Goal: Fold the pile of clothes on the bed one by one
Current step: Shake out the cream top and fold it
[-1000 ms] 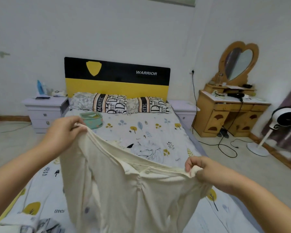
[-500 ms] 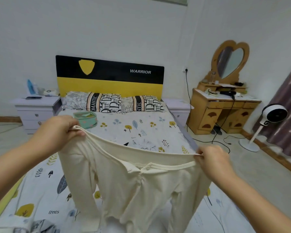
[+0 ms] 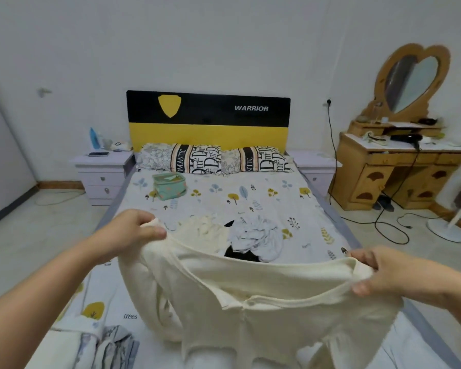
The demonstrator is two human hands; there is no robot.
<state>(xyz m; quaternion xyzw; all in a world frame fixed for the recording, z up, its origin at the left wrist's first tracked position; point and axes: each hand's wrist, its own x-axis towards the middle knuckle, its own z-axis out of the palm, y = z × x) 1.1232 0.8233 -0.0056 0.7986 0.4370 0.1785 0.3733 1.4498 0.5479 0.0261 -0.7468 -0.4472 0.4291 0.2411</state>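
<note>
White-walled bedroom: patterned bed (image 3: 250,198), yellow-black headboard (image 3: 208,121), wooden dresser (image 3: 399,171).

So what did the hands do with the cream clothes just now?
Both hands, left and right, moved apart, pulling the top edge of the cream garment from slack to stretched wide, and brought it lower, so the pile on the bed behind now shows. Neither grip let go. The green box and pillows stayed put.
</note>
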